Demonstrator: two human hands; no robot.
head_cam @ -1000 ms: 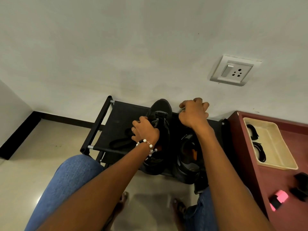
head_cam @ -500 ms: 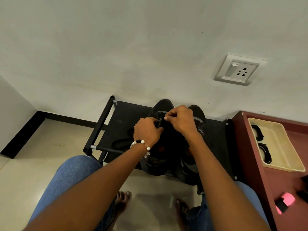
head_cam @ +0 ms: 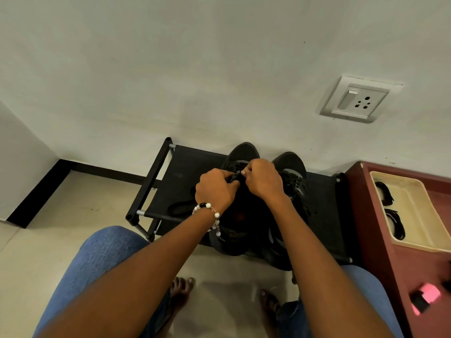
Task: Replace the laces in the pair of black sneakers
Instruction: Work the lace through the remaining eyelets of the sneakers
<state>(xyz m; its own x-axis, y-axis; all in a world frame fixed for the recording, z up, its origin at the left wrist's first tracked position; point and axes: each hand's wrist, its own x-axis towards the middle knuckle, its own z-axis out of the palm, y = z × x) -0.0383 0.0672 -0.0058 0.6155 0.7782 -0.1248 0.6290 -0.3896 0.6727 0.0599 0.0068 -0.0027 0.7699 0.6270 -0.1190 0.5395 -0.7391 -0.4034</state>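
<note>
The job looks to be in its early or middle part, and only one shoe is being worked on. Both hands meet over the lace area of the left sneaker [head_cam: 241, 154], which stands on the black shoe rack [head_cam: 185, 167] against the wall, toe toward the wall. The left hand [head_cam: 214, 189] has its fingers curled in against the shoe's lacing, and the right hand [head_cam: 264, 180] pinches something dark there with thumb and fingertips, most likely a lace (black on black, so whether it is being pulled out or threaded in cannot be told). The right sneaker [head_cam: 291, 167] stands just beside the first on the rack, untouched for now; its lacing shows as pale-edged crossings, so it seems laced, though with old or new laces I cannot say.

A dark loose cord [head_cam: 180, 206] lies on the rack to the left of the sneakers, possibly a removed or spare lace. Right of the rack, a cream tray [head_cam: 415, 215] on the red tabletop [head_cam: 366, 191] holds black coiled bundles [head_cam: 394, 223], perhaps more laces. So at least one shoe is left to finish.
</note>
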